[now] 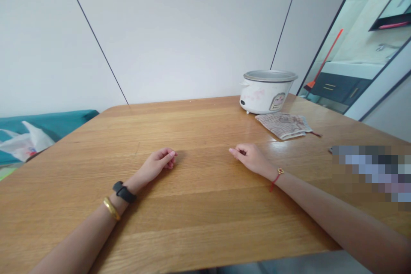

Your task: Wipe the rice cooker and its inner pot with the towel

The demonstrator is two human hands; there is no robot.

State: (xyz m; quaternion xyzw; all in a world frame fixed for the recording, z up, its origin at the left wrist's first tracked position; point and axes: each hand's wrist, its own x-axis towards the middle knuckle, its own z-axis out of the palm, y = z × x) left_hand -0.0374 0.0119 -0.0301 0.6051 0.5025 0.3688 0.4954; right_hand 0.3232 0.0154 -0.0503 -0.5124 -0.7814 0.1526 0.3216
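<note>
Left hand: the left hand rests on the tabletop, left of its middle, fingers loosely curled and thumb against them; nothing shows in its grip.
Left wrist: a black wristband, with a gold bangle just behind it.
Right hand: the right hand lies right of the middle, also loosely curled, thumb pointing toward the left hand – no held thing visible. The two are well apart.
Right wrist: a red cord bracelet with a gold-coloured charm.
Checked cloth: the folded checked cloth lies flat near the tabletop's right edge, beyond the right hand and to its right, not touching it. Its long axis runs roughly side to side, a dark red cord trailing toward that edge. The right hand is clearly the nearer.
Rice cooker: the white rice cooker stands upright by the far right corner, just behind the cloth – whether they touch is hard to tell. No lid shows on it.
Right edge: a pixelated object, too obscured to name.
Beyond the left edge: a white plastic bag on a teal seat.
</note>
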